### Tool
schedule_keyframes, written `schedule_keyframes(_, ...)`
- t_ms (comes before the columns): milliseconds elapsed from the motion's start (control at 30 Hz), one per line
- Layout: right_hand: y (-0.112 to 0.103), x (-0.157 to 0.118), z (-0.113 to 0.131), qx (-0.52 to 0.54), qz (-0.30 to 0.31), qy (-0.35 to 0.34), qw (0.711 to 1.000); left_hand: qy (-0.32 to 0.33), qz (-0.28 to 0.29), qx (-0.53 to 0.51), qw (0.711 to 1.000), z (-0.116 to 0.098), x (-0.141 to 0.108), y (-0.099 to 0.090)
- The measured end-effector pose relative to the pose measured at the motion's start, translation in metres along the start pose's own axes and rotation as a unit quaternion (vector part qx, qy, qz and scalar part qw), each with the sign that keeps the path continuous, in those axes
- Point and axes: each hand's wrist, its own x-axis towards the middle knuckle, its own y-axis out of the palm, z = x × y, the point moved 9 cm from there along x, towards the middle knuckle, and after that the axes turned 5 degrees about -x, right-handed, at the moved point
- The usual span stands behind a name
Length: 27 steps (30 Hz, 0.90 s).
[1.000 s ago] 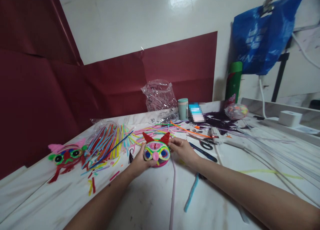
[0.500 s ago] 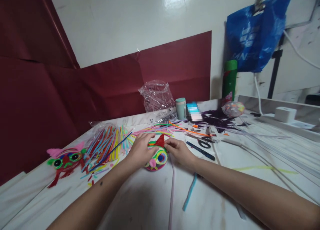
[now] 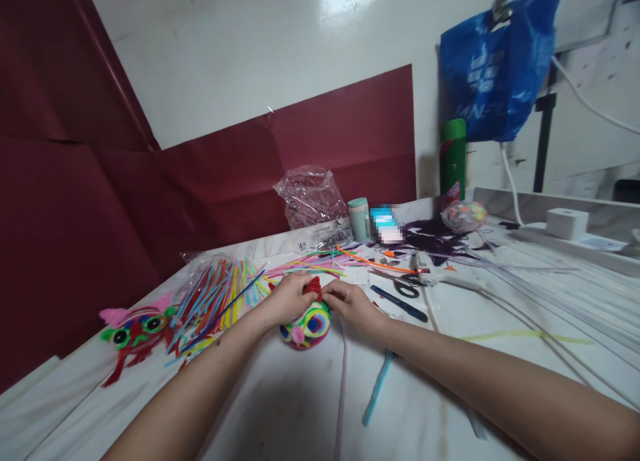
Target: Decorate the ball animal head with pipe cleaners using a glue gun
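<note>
A round animal head (image 3: pixel 305 333) wound from coloured pipe cleaners, with ringed eyes and a pink nose, rests on the table between my hands. A red pointed ear (image 3: pixel 313 289) of pipe cleaner stands on its top. My left hand (image 3: pixel 286 299) is closed at the ear's left side, thumb and fingers against it, covering part of the head. At the ear's right edge, my right hand (image 3: pixel 354 307) pinches with bent fingers. Another pipe-cleaner animal (image 3: pixel 137 331), with pink ears and red legs, stands at the left.
Bundled pipe cleaners (image 3: pixel 213 297) lie left of my hands. Scissors (image 3: pixel 407 287), a dark blue flat tool (image 3: pixel 399 303) and a glue gun (image 3: pixel 440 274) lie to the right. A light blue pipe cleaner (image 3: pixel 376 389) lies in front. A mint cup (image 3: pixel 359 219) stands behind.
My left hand has drawn its fingers in around the red ear, where they were spread over the head before. The head sits slightly lower and further left in view; the camera has shifted a little.
</note>
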Motion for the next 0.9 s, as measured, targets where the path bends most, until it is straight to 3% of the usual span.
schedule_keyframes(367, -0.006, -0.005, 0.008, -0.082, -0.048, -0.01, 0.995, -0.027, -0.073, 0.052, 0.996, 0.004, 0.001, -0.002)
schedule_keyframes(900, -0.005, -0.007, 0.011, -0.13, -0.054, -0.039, 0.989, -0.008, -0.067, 0.115, 0.991, -0.008, 0.005, 0.006)
